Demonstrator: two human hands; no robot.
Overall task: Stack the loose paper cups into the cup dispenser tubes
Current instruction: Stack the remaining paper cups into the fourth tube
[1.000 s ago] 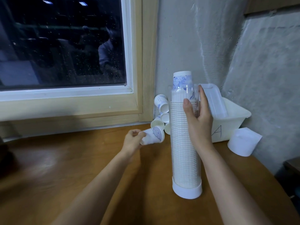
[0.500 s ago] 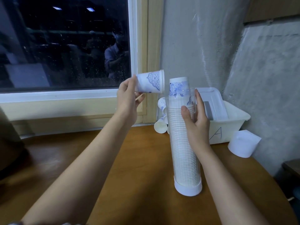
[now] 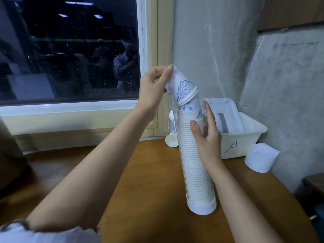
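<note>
The left hand pinches the closed base of a paper cup printed in blue, held mouth-down with its rim just touching the top of the nested stack at the mouth of the dispenser tube. The cup's long axis slants from upper left to lower right, while the tube stands close to upright, so the next move looks to turn on swinging the base over until the two axes line up, then pressing down. The left hand is the nearer one to that opening. The right hand grips the upper tube, thumb in front and fingers behind, steadying it. The tube's white base sits on a brown wooden worktop; a few loose cups lie behind it, near a dark window, with a white bin against a rough grey wall
</note>
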